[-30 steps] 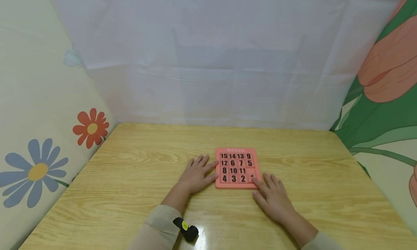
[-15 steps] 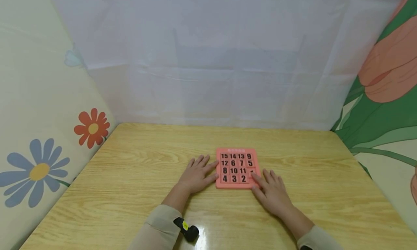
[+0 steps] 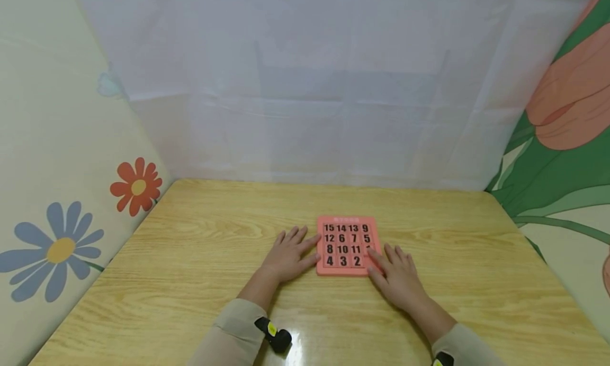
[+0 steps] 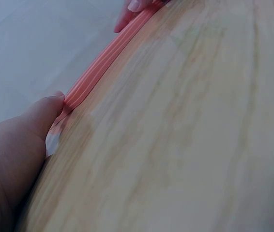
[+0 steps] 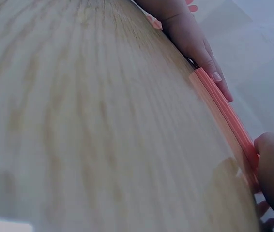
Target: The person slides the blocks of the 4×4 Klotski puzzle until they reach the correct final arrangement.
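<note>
A pink sliding number puzzle (image 3: 347, 272) lies flat on the table in the head view, its numbered tiles in rows. My left hand (image 3: 285, 259) lies palm down at its left side, fingers spread, with thumb and index tip touching the frame. From the right, my right hand (image 3: 402, 280) reaches in with its index fingertip on the tile marked 1, in the third row below the 5, partly covering it. Its thumb is at the lower right corner of the frame. Both wrist views show the puzzle's pink side edge (image 4: 100, 63) and the thumbs against it.
The wood-grain table (image 3: 214, 217) extends around the puzzle. A white sheet (image 3: 305, 90) hangs behind it, with flower-printed panels (image 3: 57, 143) at the sides. A black strap device (image 3: 276, 337) sits on the left sleeve.
The 1 tile has slid up from the bottom right corner to the third row under my right index finger, leaving the corner slot vacant. My left hand stays in place.
</note>
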### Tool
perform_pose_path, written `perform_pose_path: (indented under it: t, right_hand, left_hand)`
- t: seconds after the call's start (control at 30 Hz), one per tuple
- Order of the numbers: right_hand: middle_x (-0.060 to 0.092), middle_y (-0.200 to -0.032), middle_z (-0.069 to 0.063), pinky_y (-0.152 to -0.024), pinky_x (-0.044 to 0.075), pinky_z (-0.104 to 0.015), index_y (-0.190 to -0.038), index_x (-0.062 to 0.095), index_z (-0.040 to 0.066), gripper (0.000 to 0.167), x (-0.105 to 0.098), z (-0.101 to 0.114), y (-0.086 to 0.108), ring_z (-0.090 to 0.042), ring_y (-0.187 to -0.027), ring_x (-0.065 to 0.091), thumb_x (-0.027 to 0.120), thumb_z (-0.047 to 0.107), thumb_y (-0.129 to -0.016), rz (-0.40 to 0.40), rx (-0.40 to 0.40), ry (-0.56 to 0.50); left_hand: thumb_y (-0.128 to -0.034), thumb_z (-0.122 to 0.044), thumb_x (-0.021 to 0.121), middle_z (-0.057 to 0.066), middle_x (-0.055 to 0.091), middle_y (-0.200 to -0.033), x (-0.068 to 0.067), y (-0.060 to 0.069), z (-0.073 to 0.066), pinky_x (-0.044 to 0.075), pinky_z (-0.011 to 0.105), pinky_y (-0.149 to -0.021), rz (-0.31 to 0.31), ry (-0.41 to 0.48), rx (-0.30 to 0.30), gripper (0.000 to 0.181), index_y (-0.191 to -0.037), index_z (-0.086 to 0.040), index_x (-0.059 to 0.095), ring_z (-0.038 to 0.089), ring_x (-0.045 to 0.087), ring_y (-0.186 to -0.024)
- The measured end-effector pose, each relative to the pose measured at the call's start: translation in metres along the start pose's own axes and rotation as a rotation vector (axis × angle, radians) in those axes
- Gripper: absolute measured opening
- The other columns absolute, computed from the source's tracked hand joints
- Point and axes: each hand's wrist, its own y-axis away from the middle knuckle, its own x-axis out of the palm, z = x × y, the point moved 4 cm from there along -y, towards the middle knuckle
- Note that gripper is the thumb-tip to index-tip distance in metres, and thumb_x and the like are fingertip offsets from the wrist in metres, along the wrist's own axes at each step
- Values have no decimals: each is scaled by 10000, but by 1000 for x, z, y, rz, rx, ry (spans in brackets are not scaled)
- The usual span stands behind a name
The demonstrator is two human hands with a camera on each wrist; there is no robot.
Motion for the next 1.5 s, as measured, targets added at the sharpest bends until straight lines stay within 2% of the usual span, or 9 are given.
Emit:
perform_pose_path:
  t: [0.37,0.6,0.77,1.03,1.3,1.5]
  right_hand:
    - [286,-1575,-251,-1188,82,-670,-1489,438,209,519,0,4,1,-494,-1467,182,467,423,-1016,-18,-6,-11]
    - [242,-1605,-209,-1210,56,-629,-1481,451,213,529,3,12,4,-458,-1491,142,467,452,-1009,6,-1,-32]
    - [251,-1605,-201,-1213,62,-622,-1442,505,200,499,7,18,6,-450,-1493,148,485,436,-1003,-2,-20,-25]
    - [256,-1604,-196,-1208,63,-634,-1434,517,243,485,10,24,8,-438,-1500,137,492,449,-996,4,-48,-30]
    - [230,-1616,-184,-1206,45,-641,-1434,510,301,464,11,24,8,-428,-1509,102,462,470,-1005,31,-47,-17]
    - [238,-1612,-190,-1201,57,-647,-1434,516,263,472,9,18,10,-442,-1502,117,475,452,-1004,17,-45,2]
  left_hand:
    - [-997,-576,400,93,206,-1640,0,-2,0,46,537,-1248,6,-1,-6,611,-1538,-304,319,322,127,-1530]
    - [-999,-577,394,92,203,-1641,0,-2,0,44,536,-1248,7,-5,-6,610,-1539,-305,316,321,127,-1530]
    - [-999,-577,394,97,209,-1639,0,-2,0,53,543,-1246,3,-5,-1,606,-1537,-306,324,326,135,-1528]
    - [-998,-581,392,91,211,-1639,1,-2,-1,55,541,-1247,0,-3,0,609,-1538,-308,317,322,135,-1529]
    - [-999,-578,394,93,224,-1636,3,-3,0,64,544,-1246,-8,-3,3,604,-1535,-309,327,323,144,-1527]
    - [-1000,-572,398,95,222,-1636,2,-2,0,59,545,-1246,-4,-5,4,604,-1537,-304,324,325,142,-1527]
